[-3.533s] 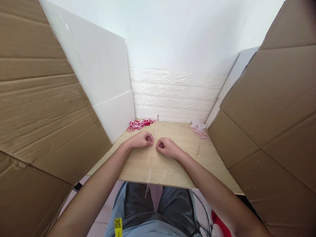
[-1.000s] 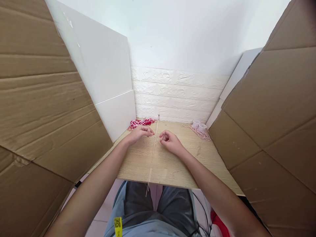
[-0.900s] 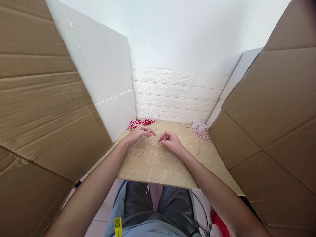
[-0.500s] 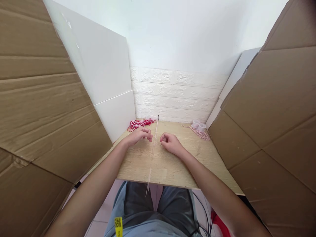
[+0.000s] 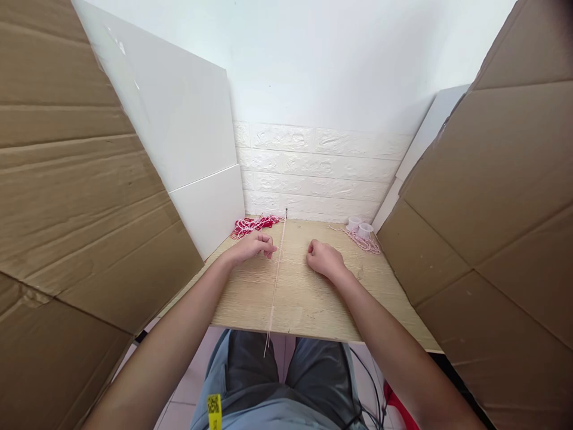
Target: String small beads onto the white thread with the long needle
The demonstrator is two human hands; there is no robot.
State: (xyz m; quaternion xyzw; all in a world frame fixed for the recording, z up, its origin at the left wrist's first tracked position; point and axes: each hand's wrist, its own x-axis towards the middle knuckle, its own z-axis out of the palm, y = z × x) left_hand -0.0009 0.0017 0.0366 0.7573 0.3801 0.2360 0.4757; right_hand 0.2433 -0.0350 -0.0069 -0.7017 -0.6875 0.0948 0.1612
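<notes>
A pale pink cord (image 5: 276, 280) runs taut down the middle of the wooden tabletop, from a small dark hook (image 5: 286, 212) at the back to the front edge, where its loose ends hang over. My left hand (image 5: 256, 246) is just left of the cord, its fingers pinched on a thin thread beside it. To the right of the cord, my right hand (image 5: 324, 258) is closed on a thin pale thread (image 5: 293, 261) that stretches across from the cord. The thread is very fine, and its ends inside the fingers are hidden.
Red and pink cord bundles (image 5: 255, 226) lie at the back left. At the back right are two small clear cups (image 5: 359, 227) and a pale pink cord bundle (image 5: 366, 243). Cardboard panels (image 5: 483, 209) stand on both sides, with a white brick-pattern wall (image 5: 322, 173) behind.
My right hand has moved right, away from the cord, drawing the thread out sideways. My left hand has stayed nearly in place beside the cord.
</notes>
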